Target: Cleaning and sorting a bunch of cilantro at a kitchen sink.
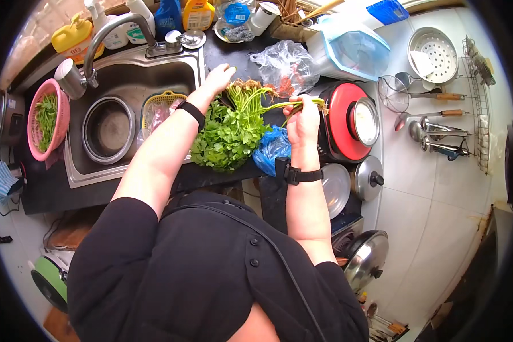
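A bunch of leafy green herbs with long pale stems [235, 132] lies on the dark counter in front of me. Its leaves face me and its brown roots point away. My right hand [301, 115] grips a few rooted stems [278, 105] to the right of the bunch. Those stems stretch sideways, and their root ends stick out past my fingers. Over the sink's right rim reaches my left hand [219, 79], back side up, beside the bunch's root ends. Its palm is hidden, so whether it holds anything is unclear. Below the stems sits a crumpled blue plastic bag [274, 147].
Left is a steel sink [128, 70] with a round pot [108, 129] and a yellow basket [166, 99]. A pink colander [53, 87] of greens stands beyond. A clear bag [286, 64] lies behind the bunch; a red-lidded cooker [340, 124] is right.
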Available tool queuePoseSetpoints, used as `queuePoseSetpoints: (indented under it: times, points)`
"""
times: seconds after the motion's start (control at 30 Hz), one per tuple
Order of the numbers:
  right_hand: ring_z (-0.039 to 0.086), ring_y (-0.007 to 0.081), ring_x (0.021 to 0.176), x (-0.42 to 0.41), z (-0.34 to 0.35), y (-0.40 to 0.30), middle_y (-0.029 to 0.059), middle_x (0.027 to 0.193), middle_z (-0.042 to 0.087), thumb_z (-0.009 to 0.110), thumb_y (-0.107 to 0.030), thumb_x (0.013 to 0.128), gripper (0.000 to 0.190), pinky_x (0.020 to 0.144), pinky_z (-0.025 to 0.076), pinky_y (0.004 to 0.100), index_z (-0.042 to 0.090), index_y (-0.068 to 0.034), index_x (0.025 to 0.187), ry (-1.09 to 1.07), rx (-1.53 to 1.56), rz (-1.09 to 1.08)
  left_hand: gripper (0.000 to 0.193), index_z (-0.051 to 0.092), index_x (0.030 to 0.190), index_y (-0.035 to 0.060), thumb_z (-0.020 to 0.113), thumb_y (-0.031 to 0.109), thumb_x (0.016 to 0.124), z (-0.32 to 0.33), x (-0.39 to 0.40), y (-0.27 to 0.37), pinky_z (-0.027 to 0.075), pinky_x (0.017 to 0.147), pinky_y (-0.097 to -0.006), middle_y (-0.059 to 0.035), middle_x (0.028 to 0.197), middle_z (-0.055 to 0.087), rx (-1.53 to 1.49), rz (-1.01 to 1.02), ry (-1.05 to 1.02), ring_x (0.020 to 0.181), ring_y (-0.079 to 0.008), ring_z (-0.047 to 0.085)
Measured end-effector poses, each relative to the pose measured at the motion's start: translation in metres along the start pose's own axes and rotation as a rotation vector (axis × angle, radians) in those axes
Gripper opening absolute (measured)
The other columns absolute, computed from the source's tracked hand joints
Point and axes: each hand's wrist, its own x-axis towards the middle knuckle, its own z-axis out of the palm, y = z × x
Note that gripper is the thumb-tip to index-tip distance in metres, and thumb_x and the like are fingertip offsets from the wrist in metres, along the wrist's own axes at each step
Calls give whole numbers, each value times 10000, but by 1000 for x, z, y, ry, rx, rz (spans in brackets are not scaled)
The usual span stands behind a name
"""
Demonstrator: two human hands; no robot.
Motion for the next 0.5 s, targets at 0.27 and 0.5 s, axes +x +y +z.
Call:
queuePoseSetpoints:
  times: [0.27,0.5]
  points:
    - [489,122,594,-1,-7,12,48,742,555,525,-207,876,149,544,412,257,545,-62,850,-102,-123,101,266,662,937,70,572,223,738,-28,-5,34,462,784,-294,-103,893,654,77,-147,-192,802,-184,613]
    - [499,65,535,-9,24,24,40,709,579,531,-254,880,230,479,410,188,557,-28,848,-233,-410,150,310,623,1013,32,563,92,716,-13,-15,25,459,742,-290,-79,915,653,-163,125,-295,816,-149,599]
